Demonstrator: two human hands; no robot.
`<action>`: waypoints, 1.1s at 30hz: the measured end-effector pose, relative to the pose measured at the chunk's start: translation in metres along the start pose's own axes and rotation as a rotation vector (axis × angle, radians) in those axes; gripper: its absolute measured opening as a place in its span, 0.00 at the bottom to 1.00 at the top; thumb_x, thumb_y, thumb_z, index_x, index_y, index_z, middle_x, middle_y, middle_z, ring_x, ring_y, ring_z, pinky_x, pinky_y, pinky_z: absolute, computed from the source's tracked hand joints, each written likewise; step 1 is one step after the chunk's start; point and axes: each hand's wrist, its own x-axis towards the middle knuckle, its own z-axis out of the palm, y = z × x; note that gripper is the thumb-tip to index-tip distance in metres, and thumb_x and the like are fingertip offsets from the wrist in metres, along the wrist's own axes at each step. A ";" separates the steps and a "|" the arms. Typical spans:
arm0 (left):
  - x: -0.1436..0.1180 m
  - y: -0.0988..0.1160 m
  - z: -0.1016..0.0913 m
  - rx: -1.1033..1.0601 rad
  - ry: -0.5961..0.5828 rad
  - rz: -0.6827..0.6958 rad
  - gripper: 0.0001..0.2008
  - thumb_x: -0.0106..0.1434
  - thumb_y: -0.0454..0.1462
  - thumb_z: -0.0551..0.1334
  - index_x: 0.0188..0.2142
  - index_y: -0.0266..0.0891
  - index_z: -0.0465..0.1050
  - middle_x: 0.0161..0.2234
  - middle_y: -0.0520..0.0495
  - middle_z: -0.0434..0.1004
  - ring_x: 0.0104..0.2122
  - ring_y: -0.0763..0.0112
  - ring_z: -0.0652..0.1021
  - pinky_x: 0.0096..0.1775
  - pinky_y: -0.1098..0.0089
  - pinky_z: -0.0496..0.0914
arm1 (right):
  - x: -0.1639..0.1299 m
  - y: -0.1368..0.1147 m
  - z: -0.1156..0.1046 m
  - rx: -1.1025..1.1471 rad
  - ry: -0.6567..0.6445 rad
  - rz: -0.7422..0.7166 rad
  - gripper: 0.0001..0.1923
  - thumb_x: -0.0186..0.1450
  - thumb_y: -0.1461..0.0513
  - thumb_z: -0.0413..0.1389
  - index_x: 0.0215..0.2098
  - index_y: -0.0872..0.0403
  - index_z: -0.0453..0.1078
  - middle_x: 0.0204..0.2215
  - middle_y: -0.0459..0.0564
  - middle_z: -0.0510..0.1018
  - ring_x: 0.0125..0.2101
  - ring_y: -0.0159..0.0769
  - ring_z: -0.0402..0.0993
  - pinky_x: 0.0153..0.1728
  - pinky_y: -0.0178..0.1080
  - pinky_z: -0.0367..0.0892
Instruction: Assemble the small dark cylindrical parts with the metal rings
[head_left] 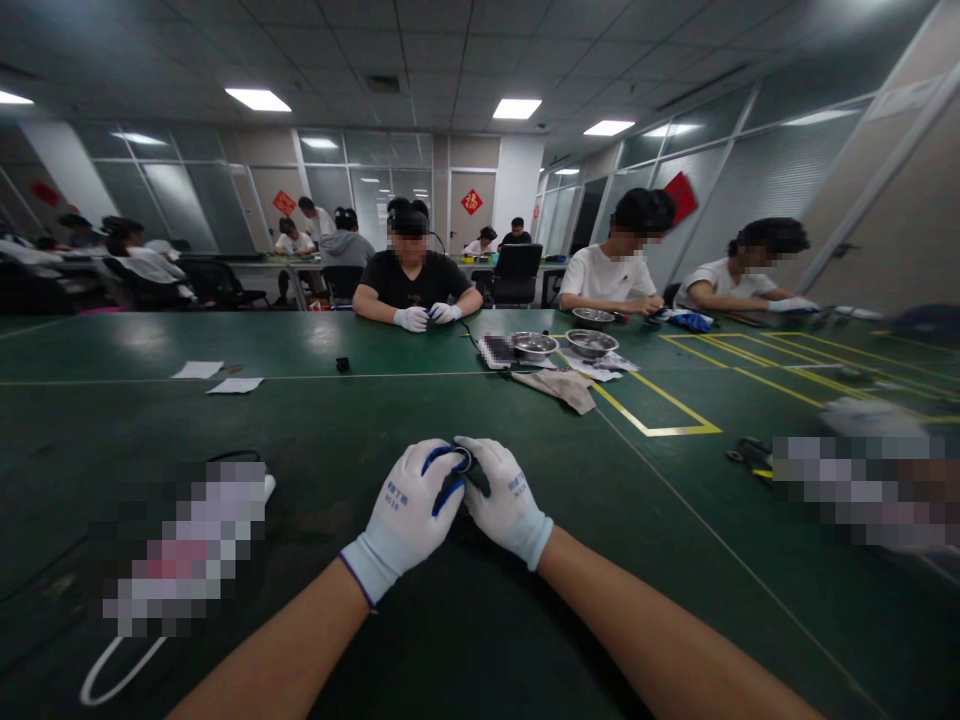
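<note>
My left hand (pixel 409 510) and my right hand (pixel 502 500) both wear white knit gloves and meet over the green table (pixel 315 420). Between the fingertips sits a small dark object with a blue band (pixel 454 470), pinched from both sides. Most of it is hidden by the gloved fingers, so I cannot tell what it is.
A white cable (pixel 120 670) lies at the near left. Two steel bowls (pixel 532 345) and a grey cloth (pixel 559 385) sit mid-table beside yellow tape lines (pixel 660 405). White paper slips (pixel 199 370) lie at the left. People in gloves (pixel 416 285) work across the table.
</note>
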 end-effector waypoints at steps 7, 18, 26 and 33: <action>-0.001 0.002 -0.001 0.015 0.018 0.003 0.15 0.68 0.34 0.60 0.54 0.40 0.70 0.51 0.38 0.73 0.50 0.54 0.77 0.51 0.51 0.77 | 0.001 -0.002 0.000 0.022 0.023 0.019 0.22 0.64 0.66 0.57 0.57 0.52 0.70 0.49 0.57 0.81 0.49 0.49 0.78 0.52 0.54 0.73; 0.000 0.003 -0.003 0.022 0.048 -0.005 0.14 0.67 0.34 0.61 0.52 0.39 0.72 0.51 0.38 0.73 0.50 0.54 0.77 0.51 0.52 0.77 | 0.002 -0.004 0.002 0.042 0.030 0.032 0.22 0.62 0.68 0.56 0.55 0.52 0.71 0.46 0.56 0.81 0.47 0.47 0.78 0.50 0.53 0.74; 0.000 0.003 -0.002 0.047 0.050 -0.009 0.12 0.67 0.34 0.61 0.51 0.39 0.72 0.50 0.38 0.73 0.49 0.54 0.77 0.49 0.52 0.78 | 0.002 -0.004 -0.001 0.050 -0.015 0.035 0.24 0.61 0.68 0.57 0.55 0.51 0.71 0.46 0.56 0.81 0.46 0.47 0.79 0.50 0.52 0.75; -0.001 0.002 -0.003 0.043 0.046 -0.016 0.12 0.67 0.34 0.61 0.51 0.40 0.72 0.51 0.38 0.73 0.50 0.54 0.77 0.50 0.52 0.78 | 0.002 -0.005 0.001 0.050 -0.005 0.053 0.22 0.61 0.67 0.57 0.55 0.52 0.71 0.46 0.56 0.81 0.47 0.47 0.78 0.50 0.52 0.74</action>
